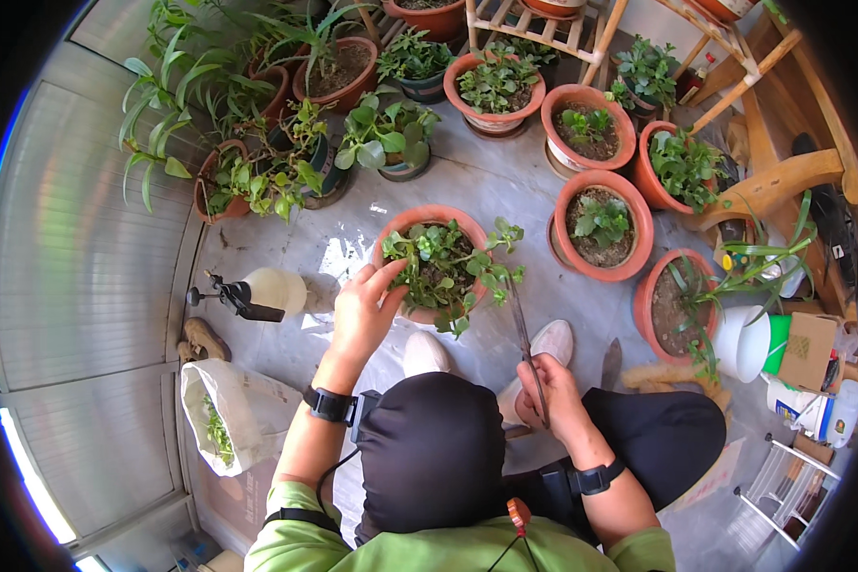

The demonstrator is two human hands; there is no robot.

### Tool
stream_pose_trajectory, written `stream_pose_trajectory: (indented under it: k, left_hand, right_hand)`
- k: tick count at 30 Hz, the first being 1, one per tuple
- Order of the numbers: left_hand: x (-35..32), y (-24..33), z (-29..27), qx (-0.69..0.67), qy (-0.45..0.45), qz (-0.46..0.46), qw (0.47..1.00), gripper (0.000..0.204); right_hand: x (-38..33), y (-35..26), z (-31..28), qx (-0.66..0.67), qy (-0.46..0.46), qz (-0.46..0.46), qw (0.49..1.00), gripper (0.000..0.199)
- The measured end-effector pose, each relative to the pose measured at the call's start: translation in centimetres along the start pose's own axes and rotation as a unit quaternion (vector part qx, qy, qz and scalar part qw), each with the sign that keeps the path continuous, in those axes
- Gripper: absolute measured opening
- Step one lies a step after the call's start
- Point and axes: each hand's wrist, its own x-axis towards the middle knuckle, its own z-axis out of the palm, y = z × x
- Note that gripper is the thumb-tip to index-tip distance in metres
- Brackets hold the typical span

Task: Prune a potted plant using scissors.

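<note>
In front of my feet stands a terracotta pot (477,227) filled with a leafy green plant (429,262). My left hand (357,310) reaches to the pot's left side, its fingers apart and its fingertips against the leaves. My right hand (555,396) is closed around a long, thin, dark stick-like tool (522,334). The tool points up and away, its far tip close to the sprigs that hang over the pot's right rim. What kind of tool it is, I cannot make out.
A spray bottle (275,291) stands left of the pot. Nearer lies a white bag (221,381) with green cuttings (217,434) inside. Several potted plants (602,224) curve round the far and right sides. A white bucket (740,343) and a cardboard box (810,353) stand right.
</note>
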Motion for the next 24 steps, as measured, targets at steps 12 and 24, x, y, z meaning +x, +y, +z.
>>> stream_pose_trajectory:
  k: [12, 24]
  left_hand:
    - [2.8, 2.3, 0.4, 0.254, -0.119, 0.247, 0.928, 0.018]
    - [3.3, 2.2, 2.0, 0.330, -0.151, 0.294, 0.884, 0.008]
  right_hand:
    - [0.0, 0.1, 0.2, 0.015, -0.059, 0.017, 0.998, 0.023]
    - [-0.1, 0.0, 0.2, -0.032, -0.056, 0.000, 0.998, 0.026]
